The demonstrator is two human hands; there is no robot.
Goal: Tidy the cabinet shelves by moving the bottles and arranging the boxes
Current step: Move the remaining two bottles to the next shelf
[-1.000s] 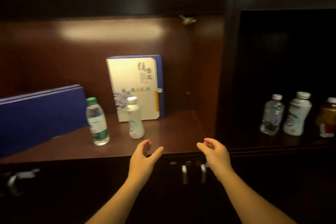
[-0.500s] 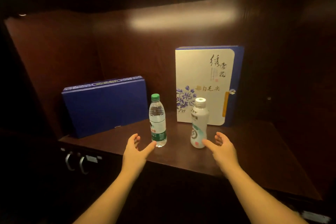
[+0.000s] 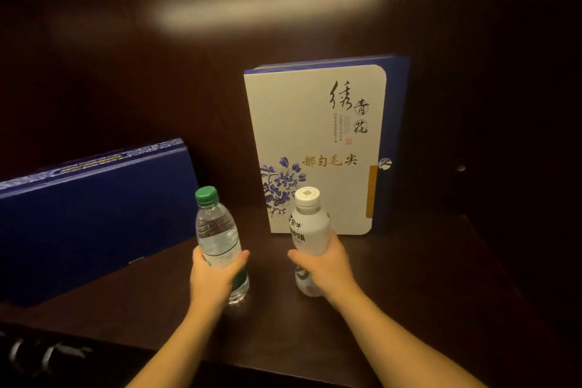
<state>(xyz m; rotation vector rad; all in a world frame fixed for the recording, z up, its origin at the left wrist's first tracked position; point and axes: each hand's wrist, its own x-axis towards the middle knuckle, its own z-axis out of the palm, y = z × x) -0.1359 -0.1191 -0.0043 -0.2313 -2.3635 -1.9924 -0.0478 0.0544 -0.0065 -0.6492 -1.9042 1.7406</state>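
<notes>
A clear water bottle point(image 3: 214, 230) with a green cap stands on the dark wooden shelf point(image 3: 409, 293), and my left hand point(image 3: 214, 277) is wrapped around its lower half. To its right stands a white drink bottle point(image 3: 310, 230) with a white cap, gripped around the middle by my right hand point(image 3: 327, 268). Behind the bottles a white and blue gift box point(image 3: 318, 142) with a flower print stands upright against the back wall. A dark blue box point(image 3: 88, 217) leans on its long edge at the left.
The shelf sits inside a dark wooden cabinet with a back panel point(image 3: 220, 57) and a right side wall point(image 3: 504, 135). Metal door handles point(image 3: 47, 356) show below the shelf's front edge at the lower left.
Both hands moved forward from open and apart to closed around the bottles, left on the water bottle, right on the white one. The view came closer to the shelf.
</notes>
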